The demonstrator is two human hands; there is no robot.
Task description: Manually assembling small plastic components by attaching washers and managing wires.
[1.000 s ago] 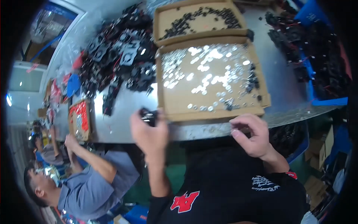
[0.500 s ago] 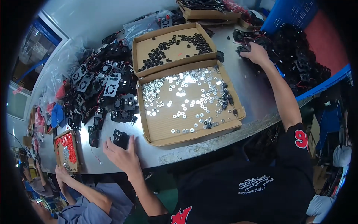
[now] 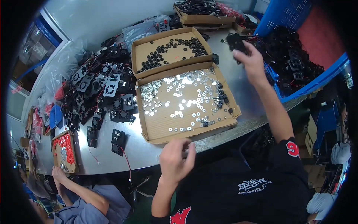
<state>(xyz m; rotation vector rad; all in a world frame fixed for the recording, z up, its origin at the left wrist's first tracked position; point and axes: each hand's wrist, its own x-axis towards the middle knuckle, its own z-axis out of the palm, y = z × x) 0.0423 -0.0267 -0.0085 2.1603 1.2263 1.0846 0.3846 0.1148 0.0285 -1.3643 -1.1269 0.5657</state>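
My right hand (image 3: 254,61) grips a black fan module (image 3: 235,43) by its side, lifted over the far right of the table beside a blue crate (image 3: 285,98) heaped with similar modules. My left hand (image 3: 174,160) hovers at the front edge of the near cardboard tray, fingers loosely curled and thumb apart, with nothing visible in it. To its left a single black module (image 3: 118,141) lies on the metal table (image 3: 149,155), its red wire (image 3: 127,164) hanging over the edge. The near tray (image 3: 154,125) holds scattered metal washers, nuts and a few dark screw-like parts.
A second cardboard tray (image 3: 143,46) with black rings adjoins the first. A large pile of fan modules (image 3: 100,84) covers the left. Beyond it, a co-worker's hands (image 3: 59,174) are at a small box (image 3: 76,158) of red parts. Boxed black cables (image 3: 203,16) lie at the back.
My left hand has let go of the module at the left and moved right to the tray's front edge. My right hand has raised a module from beside the crate.
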